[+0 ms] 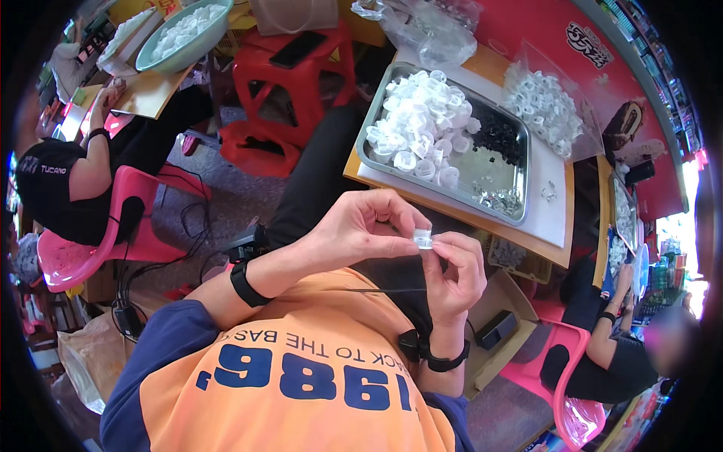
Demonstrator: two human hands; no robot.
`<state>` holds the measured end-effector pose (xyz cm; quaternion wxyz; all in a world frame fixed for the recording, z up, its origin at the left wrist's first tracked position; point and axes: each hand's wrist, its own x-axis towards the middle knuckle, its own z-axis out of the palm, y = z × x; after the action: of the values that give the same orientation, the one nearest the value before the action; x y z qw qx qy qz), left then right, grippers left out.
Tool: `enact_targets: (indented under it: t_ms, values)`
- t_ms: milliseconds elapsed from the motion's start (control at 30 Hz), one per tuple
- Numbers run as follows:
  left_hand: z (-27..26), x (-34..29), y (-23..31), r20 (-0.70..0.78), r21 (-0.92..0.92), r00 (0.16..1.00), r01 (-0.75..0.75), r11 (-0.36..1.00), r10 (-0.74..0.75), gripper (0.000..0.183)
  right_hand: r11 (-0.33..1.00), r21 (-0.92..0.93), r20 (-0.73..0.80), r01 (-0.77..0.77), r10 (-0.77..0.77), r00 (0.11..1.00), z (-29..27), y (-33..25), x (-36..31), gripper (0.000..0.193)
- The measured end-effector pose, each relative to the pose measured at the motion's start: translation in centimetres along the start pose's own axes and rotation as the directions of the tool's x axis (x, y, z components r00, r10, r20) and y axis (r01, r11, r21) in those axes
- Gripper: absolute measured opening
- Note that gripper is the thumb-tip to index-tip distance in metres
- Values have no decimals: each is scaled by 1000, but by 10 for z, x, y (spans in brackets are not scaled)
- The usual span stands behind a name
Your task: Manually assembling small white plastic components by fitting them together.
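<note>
Between my fingertips, in front of my chest, is a small clear plastic cap-like piece [423, 239]. My left hand [380, 226] pinches it from the left with thumb and forefinger. From the other side, my right hand [454, 275] grips the same piece with thumb and bent fingers. Just beyond my hands lies a metal tray [468, 172]. A heap of translucent white plastic caps [423, 124] fills its left part. Small black parts [497, 137] are spread at its far right, and tiny clear pieces [503, 201] lie in its near right corner.
The tray rests on a wooden table [559, 245] beside a plastic bag of clear parts [546, 109]. Red stools [279, 79] carrying a black phone [299, 50] stand at far left. An open cardboard box [520, 346] sits below right. Seated people [71, 181] work at both sides.
</note>
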<state>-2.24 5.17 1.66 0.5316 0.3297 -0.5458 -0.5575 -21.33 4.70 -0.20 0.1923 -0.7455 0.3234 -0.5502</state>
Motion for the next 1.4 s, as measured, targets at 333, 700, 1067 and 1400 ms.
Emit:
enact_targets:
  t_ms: [333, 700, 1067, 1400]
  values:
    - [-11, 25, -25, 213, -430, 857, 514, 743, -469, 38, 898, 209, 75, -387, 380, 922, 3, 3, 5, 22]
    - [-38, 13, -74, 577, -333, 687, 691, 641, -441, 47, 801, -285, 178, -527, 584, 792, -74, 37, 185, 6]
    - [-54, 20, -99, 433, -417, 747, 662, 623, -504, 16, 788, -393, 121, -474, 556, 822, -56, 151, 245, 23]
    - [-45, 19, -75, 422, -369, 756, 647, 667, -500, 16, 546, -469, 95, -694, 813, 575, -5, 138, 143, 21]
